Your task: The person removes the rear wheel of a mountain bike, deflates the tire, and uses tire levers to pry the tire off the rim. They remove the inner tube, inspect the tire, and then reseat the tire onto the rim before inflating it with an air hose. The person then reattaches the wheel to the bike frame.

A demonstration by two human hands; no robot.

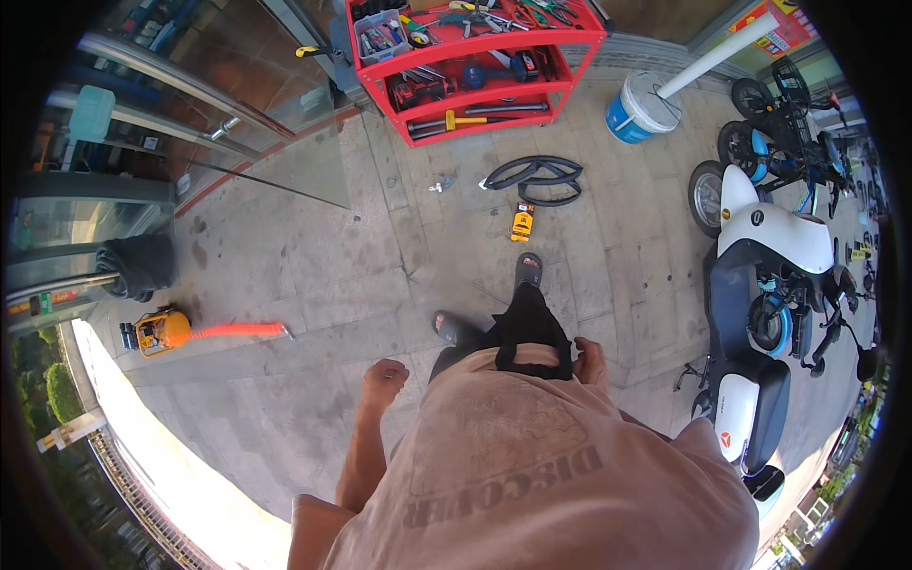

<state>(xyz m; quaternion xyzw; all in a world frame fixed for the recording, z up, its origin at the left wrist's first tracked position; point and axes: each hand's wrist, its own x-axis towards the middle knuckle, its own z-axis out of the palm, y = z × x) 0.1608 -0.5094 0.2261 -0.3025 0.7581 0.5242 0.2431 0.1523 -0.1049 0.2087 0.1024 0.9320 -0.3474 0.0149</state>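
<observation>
My left hand (385,383) hangs beside my body with its fingers curled in, and nothing shows in it. At my right hip is my right hand (591,364), close to a black strap (534,366) at my waist; its fingers are partly hidden. On the paving ahead of my feet lies a folded black inner tube (534,178). A small yellow and black box (522,222) sits just nearer than the tube. Left of the tube is a small crumpled clear piece (442,182). Neither hand touches any of these.
A red tool cart (480,43) with tools on its shelves stands ahead. A white and blue bucket (644,107) holding a white pole is at its right. Scooters (750,380) line the right. At left are glass doors (275,104) and an orange compressor (163,331) with a coiled hose.
</observation>
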